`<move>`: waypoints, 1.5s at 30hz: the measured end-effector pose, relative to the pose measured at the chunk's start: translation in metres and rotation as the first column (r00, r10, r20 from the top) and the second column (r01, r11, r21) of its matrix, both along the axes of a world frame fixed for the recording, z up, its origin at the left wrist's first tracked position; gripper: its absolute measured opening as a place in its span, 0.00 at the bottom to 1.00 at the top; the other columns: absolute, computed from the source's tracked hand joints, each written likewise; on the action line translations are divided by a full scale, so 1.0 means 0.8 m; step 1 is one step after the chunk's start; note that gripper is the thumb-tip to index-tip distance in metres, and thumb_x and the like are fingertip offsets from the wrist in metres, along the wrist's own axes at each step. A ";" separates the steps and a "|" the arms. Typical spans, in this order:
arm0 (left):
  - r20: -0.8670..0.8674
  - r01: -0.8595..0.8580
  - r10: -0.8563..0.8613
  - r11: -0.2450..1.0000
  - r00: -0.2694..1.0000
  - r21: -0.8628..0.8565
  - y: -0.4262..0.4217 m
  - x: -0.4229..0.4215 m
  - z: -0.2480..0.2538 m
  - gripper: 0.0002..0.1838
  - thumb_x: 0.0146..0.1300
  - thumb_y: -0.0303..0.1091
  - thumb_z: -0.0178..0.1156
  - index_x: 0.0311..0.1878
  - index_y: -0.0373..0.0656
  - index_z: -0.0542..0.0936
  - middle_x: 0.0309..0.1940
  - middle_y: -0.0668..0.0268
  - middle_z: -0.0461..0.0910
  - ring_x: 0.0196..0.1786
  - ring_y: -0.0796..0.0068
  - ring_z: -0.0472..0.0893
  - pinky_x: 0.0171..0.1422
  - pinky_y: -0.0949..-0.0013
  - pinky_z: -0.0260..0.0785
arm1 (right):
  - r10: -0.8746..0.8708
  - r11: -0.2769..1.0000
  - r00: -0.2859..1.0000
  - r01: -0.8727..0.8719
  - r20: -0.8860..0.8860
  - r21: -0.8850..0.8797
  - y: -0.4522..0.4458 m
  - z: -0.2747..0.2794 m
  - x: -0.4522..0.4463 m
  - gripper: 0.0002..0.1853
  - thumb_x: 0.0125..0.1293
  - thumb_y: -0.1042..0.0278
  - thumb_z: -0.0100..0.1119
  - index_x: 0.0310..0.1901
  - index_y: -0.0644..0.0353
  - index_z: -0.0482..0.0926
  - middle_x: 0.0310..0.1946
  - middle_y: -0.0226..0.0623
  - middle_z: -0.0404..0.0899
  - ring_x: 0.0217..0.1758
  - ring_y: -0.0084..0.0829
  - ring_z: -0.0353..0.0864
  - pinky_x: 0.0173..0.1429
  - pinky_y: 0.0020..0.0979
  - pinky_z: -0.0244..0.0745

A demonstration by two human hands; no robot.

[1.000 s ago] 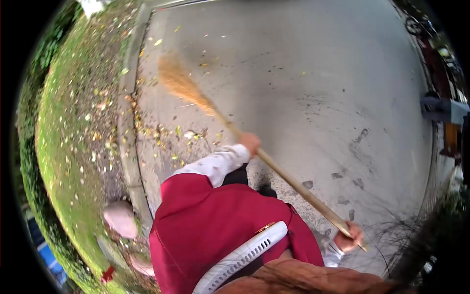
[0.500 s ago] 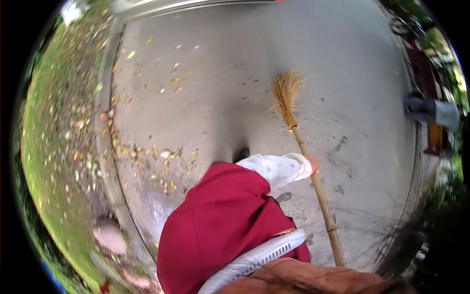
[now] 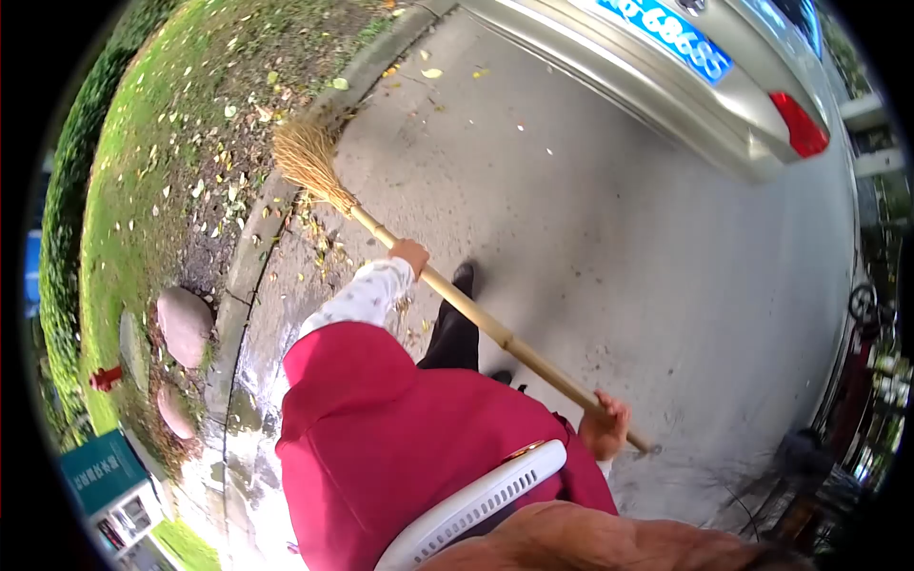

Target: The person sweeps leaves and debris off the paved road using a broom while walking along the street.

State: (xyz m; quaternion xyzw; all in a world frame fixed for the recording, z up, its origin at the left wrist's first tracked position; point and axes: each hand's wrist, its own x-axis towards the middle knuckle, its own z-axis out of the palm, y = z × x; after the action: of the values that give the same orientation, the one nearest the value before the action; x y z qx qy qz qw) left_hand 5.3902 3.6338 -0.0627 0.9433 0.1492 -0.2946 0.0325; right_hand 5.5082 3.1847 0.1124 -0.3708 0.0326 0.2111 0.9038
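A straw broom with a long bamboo handle [image 3: 505,341] lies slantwise across the view. Its bristle head [image 3: 309,162] rests over the kerb at the upper left, where fallen leaves are scattered. My left hand [image 3: 409,255], in a white patterned sleeve, is closed round the handle a short way below the bristles. Close to the handle's far end, at the lower right, my right hand [image 3: 606,428] is wrapped round the bamboo. Yellow leaves [image 3: 319,233] lie along the gutter just below the bristles.
A silver car [image 3: 657,81] stands at the upper right. Stone kerb [image 3: 249,252] divides the grey pavement [image 3: 705,276] from the leaf-strewn grass [image 3: 124,219]. Rounded rocks [image 3: 185,326], a red hydrant [image 3: 106,379] and a green sign [image 3: 103,471] are on the left. My dark shoe [image 3: 464,276] is on the pavement.
The broom head has swung from the pavement on the right across to the kerb on the left. My left hand moved left with it, my right hand came into view, and more of the car shows.
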 end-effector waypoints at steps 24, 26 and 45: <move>-0.208 -0.159 0.073 0.887 0.975 -0.434 0.256 0.261 -0.009 0.08 0.38 0.37 0.64 0.26 0.50 0.82 0.24 0.62 0.80 0.34 0.57 0.81 0.35 0.57 0.73 | -0.043 0.995 0.995 0.033 -0.094 -0.099 0.316 0.036 0.401 0.13 0.65 0.62 0.48 0.23 0.54 0.66 0.20 0.29 0.64 0.28 0.27 0.65 0.48 0.37 0.66; -0.026 -0.146 0.145 0.946 0.989 -0.289 0.241 0.299 0.055 0.08 0.37 0.35 0.64 0.26 0.49 0.82 0.24 0.62 0.81 0.33 0.58 0.81 0.38 0.56 0.72 | 0.014 1.000 1.000 -0.014 -0.021 -0.004 0.302 0.054 0.435 0.15 0.68 0.62 0.45 0.22 0.54 0.63 0.20 0.28 0.63 0.28 0.26 0.65 0.49 0.37 0.66; 0.006 -0.280 0.313 0.859 0.950 -0.430 0.458 0.486 0.058 0.10 0.36 0.33 0.64 0.28 0.53 0.80 0.26 0.65 0.79 0.36 0.58 0.79 0.44 0.57 0.69 | -0.084 0.991 0.994 0.075 -0.077 -0.113 0.563 0.106 0.603 0.16 0.66 0.66 0.44 0.19 0.50 0.58 0.16 0.24 0.56 0.22 0.24 0.62 0.44 0.36 0.68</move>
State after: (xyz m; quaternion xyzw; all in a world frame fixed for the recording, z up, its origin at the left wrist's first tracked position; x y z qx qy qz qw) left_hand 5.7791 4.0001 -0.0159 0.8898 0.2236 -0.2753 0.2870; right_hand 5.9910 3.6351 0.1972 -0.4094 0.0956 0.1877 0.8877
